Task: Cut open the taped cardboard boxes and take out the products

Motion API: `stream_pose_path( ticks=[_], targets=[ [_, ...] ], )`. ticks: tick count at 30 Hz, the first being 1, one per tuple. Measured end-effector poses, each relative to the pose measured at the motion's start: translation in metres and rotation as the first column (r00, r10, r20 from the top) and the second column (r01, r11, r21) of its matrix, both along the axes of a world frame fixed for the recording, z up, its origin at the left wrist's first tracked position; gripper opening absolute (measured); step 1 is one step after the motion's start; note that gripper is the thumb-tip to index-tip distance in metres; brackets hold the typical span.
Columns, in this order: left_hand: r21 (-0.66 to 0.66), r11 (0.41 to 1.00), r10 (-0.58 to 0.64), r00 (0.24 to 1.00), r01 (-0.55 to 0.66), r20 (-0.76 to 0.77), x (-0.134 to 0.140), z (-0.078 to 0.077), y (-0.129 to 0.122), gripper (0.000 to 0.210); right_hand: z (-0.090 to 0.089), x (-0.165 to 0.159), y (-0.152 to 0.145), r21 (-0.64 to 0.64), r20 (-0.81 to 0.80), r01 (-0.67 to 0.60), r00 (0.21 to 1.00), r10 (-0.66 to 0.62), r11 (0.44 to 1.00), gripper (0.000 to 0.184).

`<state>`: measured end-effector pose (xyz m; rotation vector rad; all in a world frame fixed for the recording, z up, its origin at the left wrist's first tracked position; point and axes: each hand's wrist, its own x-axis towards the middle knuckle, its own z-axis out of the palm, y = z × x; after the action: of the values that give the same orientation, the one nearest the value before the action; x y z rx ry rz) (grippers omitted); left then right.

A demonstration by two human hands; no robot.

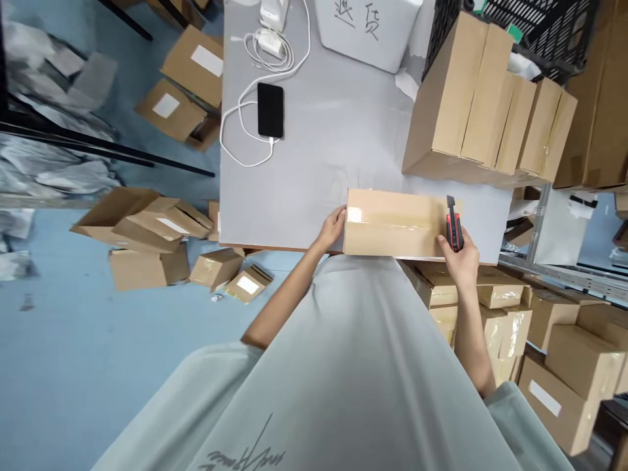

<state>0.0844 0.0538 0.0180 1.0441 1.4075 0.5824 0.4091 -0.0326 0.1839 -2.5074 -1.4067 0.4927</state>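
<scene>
A long, narrow cardboard box [392,239] lies at the front edge of the grey table [324,150], with clear tape along its top. At the box's left end is my left hand [333,227], its fingers gripping the end panel and partly hidden behind it. My right hand [461,256] is closed round a red and black utility knife [454,230] at the box's right end. The knife's tip points away from me, and my right thumb rests against the box. Whether the blade is out I cannot tell.
Behind the box lie a black phone [271,111] and a white cable [249,84]. A grey-white bin [366,33] stands at the back, and a row of cardboard boxes [471,111] at the right. Opened cartons [147,268] litter the floor left; stacked cartons [564,353] stand right.
</scene>
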Motion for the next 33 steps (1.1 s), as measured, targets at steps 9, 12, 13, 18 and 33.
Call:
stream_pose_path(
  ticks=[9,12,13,18,33],
  targets=[
    [0.334,0.917,-0.239,0.971,0.219,0.020,-0.047,0.080,-0.023,0.085,0.054,-0.040,0.008,-0.140,-0.134,-0.277,0.956,0.259,0.950,0.064],
    [0.323,0.905,-0.304,0.952,0.275,0.041,-0.047,0.079,-0.020,0.081,0.070,-0.065,0.028,-0.180,-0.131,-0.629,0.777,0.615,0.756,0.056],
    [0.313,0.906,-0.320,0.945,0.286,0.061,-0.047,0.076,-0.019,0.081,0.073,-0.073,0.035,-0.201,-0.123,-0.709,0.703,0.700,0.676,0.054],
    [0.278,0.899,-0.384,0.914,0.338,0.131,-0.052,0.061,-0.017,0.087,0.081,-0.099,0.066,-0.426,-0.063,-0.802,0.488,0.871,0.419,0.052],
    [0.287,0.900,-0.381,0.911,0.327,0.158,-0.052,0.054,-0.025,0.080,0.089,-0.126,0.098,-0.634,-0.101,-0.741,0.361,0.927,0.220,0.049]
  ],
)
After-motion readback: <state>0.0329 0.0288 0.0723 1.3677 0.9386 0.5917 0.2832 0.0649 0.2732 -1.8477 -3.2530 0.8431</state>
